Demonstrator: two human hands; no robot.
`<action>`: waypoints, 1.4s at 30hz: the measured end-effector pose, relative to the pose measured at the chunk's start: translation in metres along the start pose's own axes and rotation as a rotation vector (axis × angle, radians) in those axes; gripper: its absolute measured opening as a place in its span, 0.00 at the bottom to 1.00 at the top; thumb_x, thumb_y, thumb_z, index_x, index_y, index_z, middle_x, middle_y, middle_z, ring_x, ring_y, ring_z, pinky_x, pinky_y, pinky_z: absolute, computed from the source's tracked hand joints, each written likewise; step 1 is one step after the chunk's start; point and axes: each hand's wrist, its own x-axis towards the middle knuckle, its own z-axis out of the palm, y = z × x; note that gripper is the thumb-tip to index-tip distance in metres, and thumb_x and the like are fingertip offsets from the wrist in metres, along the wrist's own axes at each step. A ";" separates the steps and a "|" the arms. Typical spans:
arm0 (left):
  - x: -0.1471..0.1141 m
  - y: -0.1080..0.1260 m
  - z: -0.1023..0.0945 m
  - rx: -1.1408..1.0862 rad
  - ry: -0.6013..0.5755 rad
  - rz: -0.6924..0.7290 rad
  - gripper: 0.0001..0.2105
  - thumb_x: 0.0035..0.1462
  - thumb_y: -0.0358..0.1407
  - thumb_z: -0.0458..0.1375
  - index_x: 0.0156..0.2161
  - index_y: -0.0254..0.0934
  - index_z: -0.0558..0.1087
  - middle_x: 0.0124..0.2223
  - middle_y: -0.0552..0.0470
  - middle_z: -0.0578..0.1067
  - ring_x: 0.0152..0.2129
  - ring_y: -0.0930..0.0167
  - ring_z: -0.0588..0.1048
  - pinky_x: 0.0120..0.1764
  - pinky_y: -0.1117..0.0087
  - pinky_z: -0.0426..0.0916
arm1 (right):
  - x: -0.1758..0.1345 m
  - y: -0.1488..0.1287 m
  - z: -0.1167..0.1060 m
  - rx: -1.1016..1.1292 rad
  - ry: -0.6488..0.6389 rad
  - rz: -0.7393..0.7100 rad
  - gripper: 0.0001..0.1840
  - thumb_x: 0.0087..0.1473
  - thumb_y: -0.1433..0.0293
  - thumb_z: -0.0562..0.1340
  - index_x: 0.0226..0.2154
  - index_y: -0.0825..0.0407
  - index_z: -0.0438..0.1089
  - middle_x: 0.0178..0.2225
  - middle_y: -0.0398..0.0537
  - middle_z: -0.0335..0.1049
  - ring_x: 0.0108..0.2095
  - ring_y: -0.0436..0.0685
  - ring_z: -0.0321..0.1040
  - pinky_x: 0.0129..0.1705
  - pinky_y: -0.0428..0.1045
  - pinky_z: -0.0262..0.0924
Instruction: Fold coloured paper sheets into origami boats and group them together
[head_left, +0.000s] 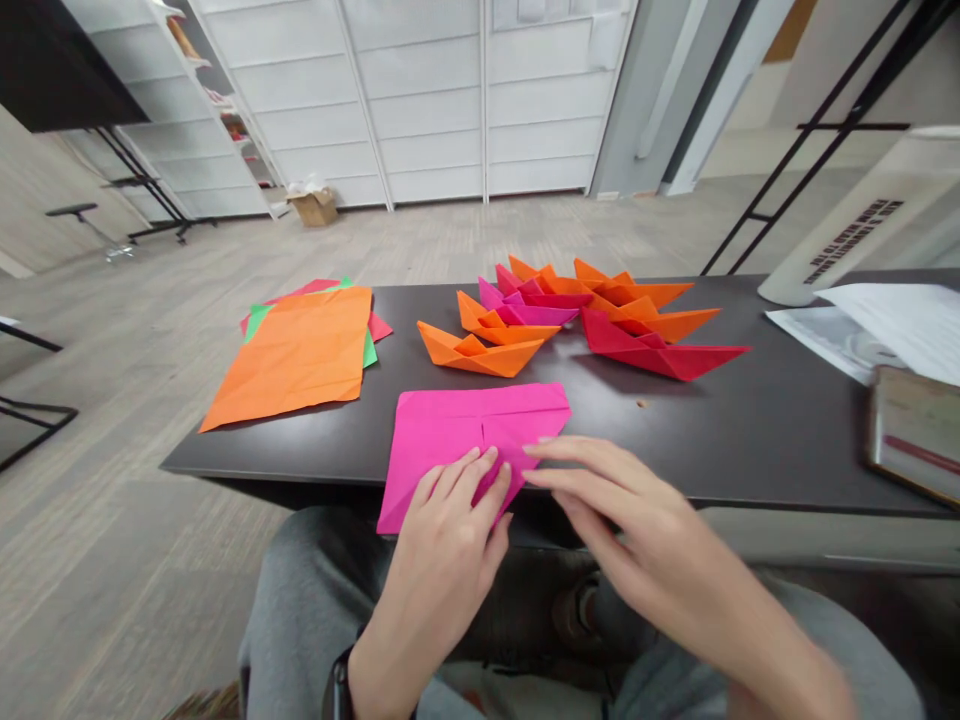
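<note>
A pink sheet of paper lies at the table's front edge, with a folded strip along its far side and a slanted fold at its right. My left hand rests on its near part, fingers stretched out and pressing down. At the sheet's right edge is my right hand, its fingers extended and apart, the tips touching or just over the slanted fold. Beyond the sheet stand several folded paper boats: an orange boat is closest, a red boat sits to the right, and a magenta boat is behind.
A stack of orange, green and red paper lies on the dark table at the left. On the right are a white cylindrical container, white papers and a flat, clear-topped box. My knees are under the table edge.
</note>
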 end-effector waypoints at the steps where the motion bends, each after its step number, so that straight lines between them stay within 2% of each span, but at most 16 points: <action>1: 0.000 0.000 0.001 0.009 -0.002 0.006 0.19 0.61 0.28 0.58 0.58 0.37 0.71 0.58 0.42 0.76 0.55 0.57 0.74 0.54 0.52 0.71 | 0.010 0.005 0.008 -0.003 -0.044 -0.002 0.18 0.67 0.70 0.56 0.55 0.41 0.71 0.60 0.45 0.68 0.60 0.60 0.65 0.61 0.58 0.64; 3: -0.001 -0.001 0.002 0.013 -0.014 0.018 0.19 0.61 0.28 0.57 0.58 0.36 0.70 0.58 0.41 0.75 0.55 0.57 0.74 0.54 0.52 0.71 | 0.023 0.015 0.024 -0.017 -0.118 0.005 0.19 0.65 0.69 0.59 0.58 0.44 0.70 0.61 0.46 0.68 0.63 0.63 0.62 0.64 0.63 0.60; 6: -0.005 -0.011 -0.003 -0.035 -0.053 0.059 0.21 0.61 0.27 0.56 0.59 0.37 0.69 0.61 0.43 0.74 0.58 0.59 0.72 0.56 0.53 0.70 | 0.027 0.026 0.036 -0.050 -0.158 0.007 0.19 0.64 0.67 0.61 0.57 0.45 0.71 0.60 0.48 0.70 0.62 0.63 0.63 0.64 0.65 0.59; 8: -0.009 -0.026 -0.012 -0.101 -0.089 0.128 0.24 0.59 0.24 0.56 0.60 0.40 0.68 0.62 0.46 0.72 0.60 0.62 0.70 0.58 0.55 0.69 | 0.025 0.030 0.037 -0.053 -0.160 0.002 0.19 0.64 0.66 0.62 0.56 0.44 0.72 0.59 0.48 0.70 0.62 0.62 0.64 0.63 0.65 0.59; 10: -0.015 -0.046 -0.022 -0.157 -0.135 0.212 0.24 0.57 0.22 0.55 0.56 0.44 0.72 0.63 0.49 0.72 0.61 0.64 0.70 0.60 0.56 0.69 | 0.024 0.031 0.035 -0.052 -0.156 -0.003 0.18 0.63 0.66 0.62 0.55 0.43 0.73 0.58 0.47 0.71 0.61 0.63 0.64 0.63 0.65 0.59; 13: -0.024 -0.076 -0.037 -0.169 -0.091 0.207 0.25 0.56 0.21 0.53 0.54 0.47 0.74 0.60 0.51 0.75 0.59 0.64 0.71 0.61 0.54 0.67 | 0.025 0.030 0.032 -0.051 -0.167 0.004 0.17 0.63 0.66 0.63 0.54 0.43 0.74 0.58 0.48 0.72 0.61 0.62 0.64 0.62 0.64 0.59; 16: -0.026 -0.094 -0.040 -0.208 0.071 0.169 0.20 0.57 0.22 0.54 0.49 0.46 0.75 0.49 0.51 0.81 0.49 0.65 0.78 0.54 0.58 0.73 | 0.026 0.028 0.032 -0.050 -0.184 0.024 0.16 0.63 0.65 0.63 0.54 0.43 0.74 0.58 0.47 0.72 0.62 0.62 0.63 0.62 0.63 0.58; 18: -0.021 -0.092 -0.035 -0.233 0.215 0.094 0.15 0.60 0.24 0.56 0.47 0.44 0.75 0.45 0.51 0.81 0.44 0.66 0.80 0.50 0.61 0.75 | 0.027 0.028 0.032 -0.052 -0.191 0.037 0.16 0.63 0.65 0.63 0.53 0.43 0.74 0.58 0.46 0.71 0.62 0.61 0.63 0.63 0.62 0.58; 20: -0.014 -0.082 -0.027 -0.231 0.355 -0.012 0.14 0.60 0.26 0.59 0.50 0.42 0.73 0.48 0.49 0.78 0.46 0.64 0.78 0.50 0.60 0.75 | 0.027 0.027 0.032 -0.055 -0.196 0.043 0.16 0.63 0.65 0.63 0.53 0.43 0.74 0.59 0.46 0.71 0.62 0.61 0.63 0.63 0.62 0.57; 23: -0.002 -0.061 -0.013 -0.169 0.546 -0.111 0.24 0.57 0.30 0.66 0.58 0.40 0.67 0.53 0.43 0.74 0.52 0.59 0.74 0.55 0.53 0.71 | 0.027 0.027 0.031 -0.058 -0.207 0.038 0.17 0.63 0.65 0.63 0.54 0.42 0.73 0.59 0.45 0.70 0.62 0.61 0.62 0.62 0.62 0.58; 25: 0.002 -0.049 -0.005 -0.143 0.580 -0.118 0.26 0.56 0.31 0.66 0.58 0.40 0.66 0.52 0.43 0.74 0.52 0.59 0.74 0.55 0.53 0.71 | 0.027 0.027 0.031 -0.064 -0.211 0.033 0.17 0.64 0.65 0.62 0.55 0.41 0.73 0.60 0.45 0.70 0.62 0.61 0.62 0.62 0.63 0.58; 27: 0.005 -0.042 0.001 -0.130 0.513 -0.069 0.20 0.60 0.30 0.63 0.56 0.41 0.68 0.52 0.44 0.75 0.51 0.61 0.75 0.54 0.55 0.72 | 0.027 0.027 0.031 -0.067 -0.213 0.026 0.18 0.64 0.66 0.62 0.55 0.41 0.72 0.60 0.45 0.70 0.62 0.61 0.62 0.62 0.63 0.58; 30: 0.005 -0.039 0.006 -0.121 0.344 0.016 0.13 0.64 0.27 0.56 0.52 0.41 0.73 0.54 0.46 0.77 0.54 0.62 0.74 0.56 0.56 0.71 | 0.027 0.027 0.031 -0.061 -0.223 0.021 0.18 0.64 0.66 0.62 0.56 0.40 0.72 0.60 0.44 0.69 0.62 0.61 0.62 0.63 0.64 0.57; 36: 0.004 -0.042 0.005 -0.140 0.143 0.044 0.15 0.67 0.30 0.52 0.54 0.38 0.75 0.57 0.45 0.77 0.56 0.62 0.74 0.58 0.55 0.70 | 0.024 0.027 0.032 -0.056 -0.229 0.033 0.17 0.64 0.67 0.62 0.54 0.42 0.73 0.60 0.43 0.69 0.63 0.60 0.62 0.64 0.63 0.55; 42: 0.004 -0.044 0.002 -0.115 0.050 0.057 0.15 0.67 0.31 0.52 0.56 0.39 0.74 0.60 0.46 0.74 0.59 0.62 0.71 0.59 0.54 0.68 | 0.035 0.022 0.034 -0.038 -0.155 0.094 0.12 0.66 0.70 0.58 0.47 0.44 0.75 0.53 0.44 0.76 0.55 0.59 0.69 0.58 0.61 0.61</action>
